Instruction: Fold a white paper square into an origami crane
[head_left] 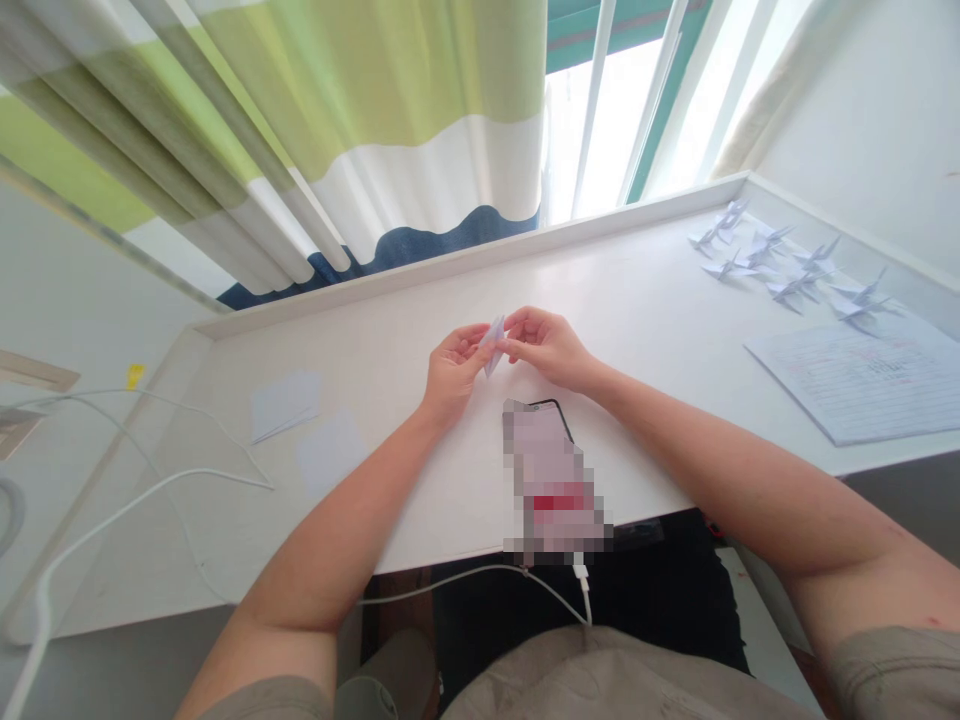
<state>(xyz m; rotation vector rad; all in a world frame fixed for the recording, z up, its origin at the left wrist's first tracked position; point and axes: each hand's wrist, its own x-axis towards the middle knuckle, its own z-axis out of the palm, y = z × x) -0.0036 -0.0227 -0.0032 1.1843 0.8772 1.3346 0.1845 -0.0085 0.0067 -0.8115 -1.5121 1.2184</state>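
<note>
A small piece of folded white paper (492, 345) is held up between my two hands above the middle of the white desk (397, 480). My left hand (456, 372) pinches it from the left, thumb toward me. From the right, the thumb and fingers of my right hand (546, 345) close on its other edge. The paper stands narrow and pointed at top and bottom; its inner folds are too small to make out. Just below my hands lies a phone (551, 470), its screen blurred, with a white cable (581, 580) plugged into its near end.
Several folded paper cranes (795, 265) stand at the desk's back right corner, behind a stack of printed sheets (862, 385). Loose white paper squares (285, 402) lie on the left. White cables (157, 490) cross the left side. Curtains (420, 120) hang behind the raised back edge.
</note>
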